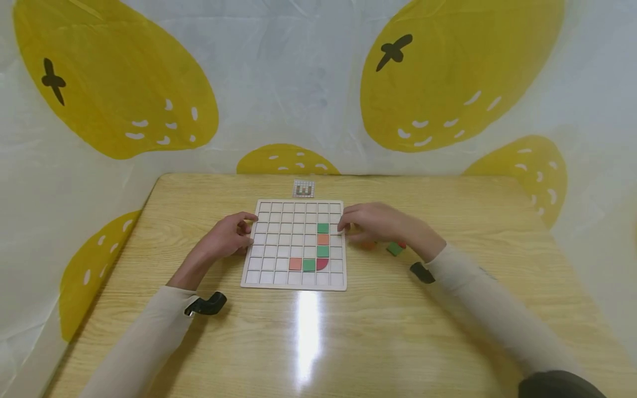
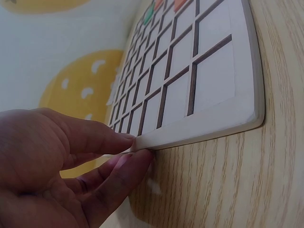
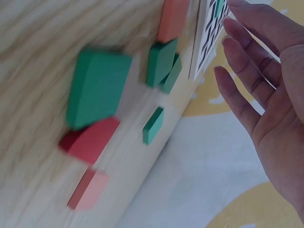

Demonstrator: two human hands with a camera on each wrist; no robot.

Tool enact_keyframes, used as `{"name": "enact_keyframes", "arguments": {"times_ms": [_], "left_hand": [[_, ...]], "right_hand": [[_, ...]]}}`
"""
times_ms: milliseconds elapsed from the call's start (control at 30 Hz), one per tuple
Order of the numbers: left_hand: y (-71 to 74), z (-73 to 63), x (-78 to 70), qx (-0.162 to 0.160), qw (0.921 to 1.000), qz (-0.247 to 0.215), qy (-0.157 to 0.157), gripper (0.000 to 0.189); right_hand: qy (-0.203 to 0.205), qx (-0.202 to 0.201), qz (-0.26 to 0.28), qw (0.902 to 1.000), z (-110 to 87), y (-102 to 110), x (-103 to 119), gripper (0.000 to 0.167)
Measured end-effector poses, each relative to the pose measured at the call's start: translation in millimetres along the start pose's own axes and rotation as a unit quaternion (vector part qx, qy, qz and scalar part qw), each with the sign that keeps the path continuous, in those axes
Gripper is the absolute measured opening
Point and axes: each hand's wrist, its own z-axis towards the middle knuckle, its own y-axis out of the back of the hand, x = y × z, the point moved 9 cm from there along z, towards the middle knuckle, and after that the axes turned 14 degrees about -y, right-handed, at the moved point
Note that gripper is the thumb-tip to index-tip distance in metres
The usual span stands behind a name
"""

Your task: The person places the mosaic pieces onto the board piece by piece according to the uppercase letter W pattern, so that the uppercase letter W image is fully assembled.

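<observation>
A white square grid board (image 1: 254,277) lies on the table between both hands. On it, tiles form a bent line: a green tile (image 1: 323,228), an orange tile (image 1: 323,239), another green one and a red rounded tile (image 1: 322,265) run down the right, then green and orange go left. My left hand (image 1: 226,236) touches the board's left edge, its fingertips (image 2: 137,154) right at the rim. At the right edge is my right hand (image 1: 370,221), fingers loosely extended in the right wrist view, with no tile visible in them.
Loose tiles lie right of the board, among them a green tile (image 3: 99,88), a red rounded tile (image 3: 92,140) and an orange tile (image 3: 90,190). A small pattern card (image 1: 303,188) sits behind the board. Beyond the table (image 1: 398,337) hangs a lemon-printed sheet (image 1: 288,83).
</observation>
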Motion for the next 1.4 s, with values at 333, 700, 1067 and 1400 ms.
{"name": "enact_keyframes", "arguments": {"times_ms": [333,700,1067,1400], "left_hand": [[-1.1,-0.3,0.6,0.001,1.0000,-0.002,-0.003,0.056],[-1.8,-0.9,0.4,0.002,1.0000,-0.002,0.000,0.056],[-0.4,-1.0,-2.2,-0.001,0.9999,0.012,0.000,0.055],[-0.1,-0.1,-2.1,-0.003,1.0000,0.009,-0.001,0.056]], "right_hand": [[-0.006,-0.004,0.011,0.9999,-11.3,2,-22,0.023],[-0.022,-0.015,0.000,0.9997,-18.7,2,-40,0.019],[-0.049,-0.031,-0.008,0.9983,-22.1,4,-54,0.022],[-0.054,-0.031,-0.014,0.9980,-21.8,6,-55,0.020]]}}
